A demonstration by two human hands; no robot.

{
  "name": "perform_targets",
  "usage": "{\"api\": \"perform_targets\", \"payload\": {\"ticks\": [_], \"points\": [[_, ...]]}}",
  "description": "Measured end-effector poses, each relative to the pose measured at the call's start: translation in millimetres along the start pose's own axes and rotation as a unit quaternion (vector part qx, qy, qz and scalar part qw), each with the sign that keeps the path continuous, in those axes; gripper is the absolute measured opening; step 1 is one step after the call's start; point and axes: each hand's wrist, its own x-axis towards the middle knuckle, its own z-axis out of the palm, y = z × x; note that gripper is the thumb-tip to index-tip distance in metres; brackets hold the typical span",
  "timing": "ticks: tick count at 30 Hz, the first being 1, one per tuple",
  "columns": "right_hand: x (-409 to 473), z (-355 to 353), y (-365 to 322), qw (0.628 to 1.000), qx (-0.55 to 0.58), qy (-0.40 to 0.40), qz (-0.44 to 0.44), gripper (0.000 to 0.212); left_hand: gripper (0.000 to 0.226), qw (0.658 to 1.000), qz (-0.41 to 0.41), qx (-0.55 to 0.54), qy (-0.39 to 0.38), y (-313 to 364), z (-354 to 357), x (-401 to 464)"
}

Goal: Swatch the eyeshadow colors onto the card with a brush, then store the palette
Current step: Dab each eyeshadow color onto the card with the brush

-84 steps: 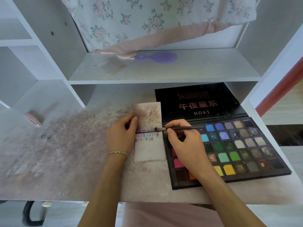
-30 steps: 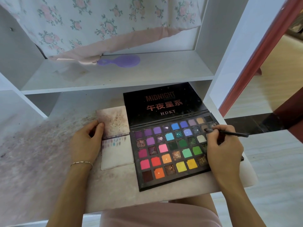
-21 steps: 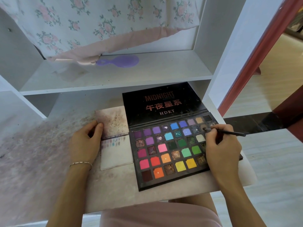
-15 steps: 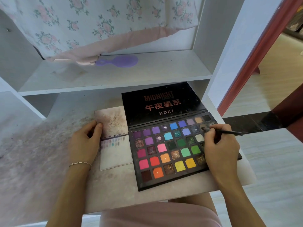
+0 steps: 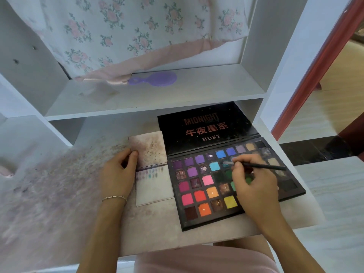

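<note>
A black eyeshadow palette (image 5: 199,196) lies open on the desk, its lid (image 5: 204,127) flat behind it, with several rows of coloured pans. My right hand (image 5: 254,184) pinches a thin black brush (image 5: 262,166); the brush tip is over the teal pans in the upper middle of the palette. The hand covers several pans on the right side. Left of the palette lies the swatch card (image 5: 155,190), with a row of small colour marks across its middle and a stained upper half. My left hand (image 5: 116,174) rests on the card's left edge, its thumb on the upper corner.
The desk top (image 5: 59,203) is stained with powder on the left. A shelf (image 5: 157,95) sits above the desk with a purple hairbrush (image 5: 155,79) and a floral cloth (image 5: 128,36) hanging over it. A white upright (image 5: 285,75) stands right of the palette. The desk's front edge is near my lap.
My right hand moved the brush left, from the pans at the palette's upper right to the teal pans nearer the middle. My left hand stayed on the card.
</note>
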Motion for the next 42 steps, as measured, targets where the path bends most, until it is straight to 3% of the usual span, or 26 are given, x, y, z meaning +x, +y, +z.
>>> {"api": "perform_targets", "payload": {"ticks": [7, 16, 42], "points": [[-2, 47, -25, 0.988, 0.088, -0.125, -0.003, 0.019, 0.022, 1.000, -0.001, 0.006, 0.010, 1, -2, -1], [10, 80, -27, 0.976, 0.076, -0.202, 0.020, 0.012, 0.020, 1.000, -0.007, -0.030, 0.001, -1, 0, 0], [11, 81, -24, 0.973, 0.034, -0.229, 0.015, 0.020, 0.022, 0.999, -0.008, -0.036, 0.002, -2, 2, 0]]}}
